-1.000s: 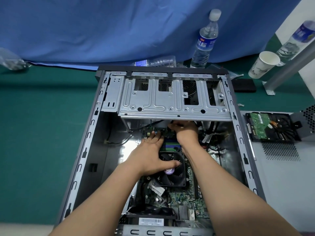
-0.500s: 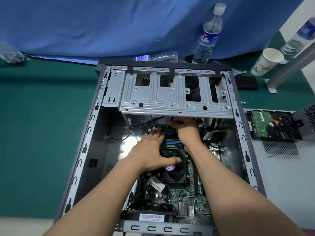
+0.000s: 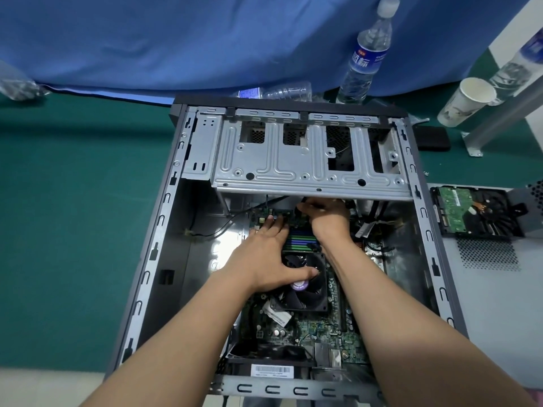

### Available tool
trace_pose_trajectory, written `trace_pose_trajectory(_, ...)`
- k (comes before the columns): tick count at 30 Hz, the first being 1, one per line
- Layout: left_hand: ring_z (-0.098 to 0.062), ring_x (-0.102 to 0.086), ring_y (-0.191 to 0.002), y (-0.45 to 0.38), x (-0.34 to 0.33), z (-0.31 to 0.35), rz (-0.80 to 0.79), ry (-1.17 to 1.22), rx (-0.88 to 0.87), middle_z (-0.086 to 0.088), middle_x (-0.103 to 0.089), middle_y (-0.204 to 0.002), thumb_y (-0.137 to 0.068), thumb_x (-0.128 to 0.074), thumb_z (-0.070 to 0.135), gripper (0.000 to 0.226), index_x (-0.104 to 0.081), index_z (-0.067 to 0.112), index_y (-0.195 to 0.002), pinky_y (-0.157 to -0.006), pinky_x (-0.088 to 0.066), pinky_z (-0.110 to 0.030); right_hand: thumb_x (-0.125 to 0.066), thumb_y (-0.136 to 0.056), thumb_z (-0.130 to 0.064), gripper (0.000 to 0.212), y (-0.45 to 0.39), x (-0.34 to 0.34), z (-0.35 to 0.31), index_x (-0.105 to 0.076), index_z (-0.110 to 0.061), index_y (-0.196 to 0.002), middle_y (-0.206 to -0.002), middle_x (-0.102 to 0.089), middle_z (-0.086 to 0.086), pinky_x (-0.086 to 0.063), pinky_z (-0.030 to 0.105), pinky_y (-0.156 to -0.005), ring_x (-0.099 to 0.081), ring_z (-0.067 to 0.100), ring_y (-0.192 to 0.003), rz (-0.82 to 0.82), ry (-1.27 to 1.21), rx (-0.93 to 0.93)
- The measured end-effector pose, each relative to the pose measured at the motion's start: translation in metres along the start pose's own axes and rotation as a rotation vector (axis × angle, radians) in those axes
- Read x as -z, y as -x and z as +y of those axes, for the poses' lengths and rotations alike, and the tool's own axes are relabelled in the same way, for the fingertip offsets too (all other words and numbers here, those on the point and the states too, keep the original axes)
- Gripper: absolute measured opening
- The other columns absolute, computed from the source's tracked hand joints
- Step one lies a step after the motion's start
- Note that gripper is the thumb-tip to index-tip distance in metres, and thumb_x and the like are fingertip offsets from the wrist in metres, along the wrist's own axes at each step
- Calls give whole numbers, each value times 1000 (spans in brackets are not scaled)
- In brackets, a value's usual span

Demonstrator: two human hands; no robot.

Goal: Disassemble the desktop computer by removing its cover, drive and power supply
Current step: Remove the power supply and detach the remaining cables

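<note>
I see open computer case (image 3: pixel 164 218) mid-frame, left hand (image 3: pixel 264 257) flat, fingers spread on motherboard (image 3: pixel 317 333), thumb on fan (image 3: pixel 305 283), right hand (image 3: pixel 326 215) pinching black cable (image 3: pixel 304 202) under drive cage (image 3: pixel 293 160)

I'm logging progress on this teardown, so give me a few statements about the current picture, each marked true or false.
1. The hard drive lies outside the computer case, on the side cover. True.
2. The left hand rests on the water bottle. False: it rests over the CPU fan.
3. The right hand reaches under the metal drive cage. True.
4. The paper cup stands inside the case. False: it is outside, beyond the far right corner.
</note>
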State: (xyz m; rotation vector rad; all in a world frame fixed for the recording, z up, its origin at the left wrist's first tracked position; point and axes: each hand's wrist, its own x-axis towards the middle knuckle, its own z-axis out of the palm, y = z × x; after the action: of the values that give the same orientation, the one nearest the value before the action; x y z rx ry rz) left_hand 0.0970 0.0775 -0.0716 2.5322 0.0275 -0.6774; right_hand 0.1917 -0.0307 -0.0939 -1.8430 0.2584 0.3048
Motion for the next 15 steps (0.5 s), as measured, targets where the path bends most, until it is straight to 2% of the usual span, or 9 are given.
trace_pose_trajectory(2, -15, 2, -147, 0, 0, 0, 2, -5, -1, -2, -3, -161, -73, -52, 76, 108, -13, 14, -152, -121, -5, -37, -69, -78, 2, 8, 2, 1, 1, -65, -4, -76, -71, -61, 3, -42, 20, -63, -53, 7, -59, -39, 66, 16)
trace_pose_trajectory(3, -15, 3, -147, -1, 0, 0, -2, -5, 1, -2, -3, -161, -73, -52, 76, 108, -13, 14, -152, -121, -6, -37, -69, -79, 1, 10, 2, 3, 2, -65, -7, -75, -70, -62, 2, -41, 21, -64, -53, 7, -60, -54, 88, 24)
trace_pose_trajectory(7, -15, 3, -147, -1, 1, 1, -6, -6, 1, -2, -3, -161, -73, -52, 76, 108, -12, 14, -152, -121, -4, -37, -68, -77, 8, 12, -2, 1, 1, -64, -3, -77, -61, -56, -5, -38, 5, -53, -51, -5, -48, -16, 20, 16)
trace_pose_trajectory(11, -14, 3, -147, -1, 0, 1, 2, -1, 0, -2, -3, -161, -73, -52, 76, 108, -12, 14, -152, -121, -4, -36, -70, -78, 0, 15, -1, 2, 3, -62, -9, -71, -61, -57, -7, -40, 20, -61, -50, 3, -56, -57, 92, 29)
trace_pose_trajectory(13, -14, 4, -147, -1, 0, 1, -5, 0, 2, -2, -3, -161, -72, -52, 76, 109, -12, 14, -152, -121, -5, -38, -70, -79, -1, 14, 0, 4, 4, -62, -10, -71, -63, -58, -6, -40, 18, -61, -51, 2, -55, -82, 99, 28)
trace_pose_trajectory(15, -15, 4, -147, -1, 0, 1, -5, -6, 2, -2, -2, -161, -72, -51, 77, 110, -12, 14, -152, -121, -6, -39, -68, -78, 4, 15, -1, 4, 3, -62, -8, -72, -61, -57, -5, -39, 10, -55, -50, -6, -47, -52, 58, 16)
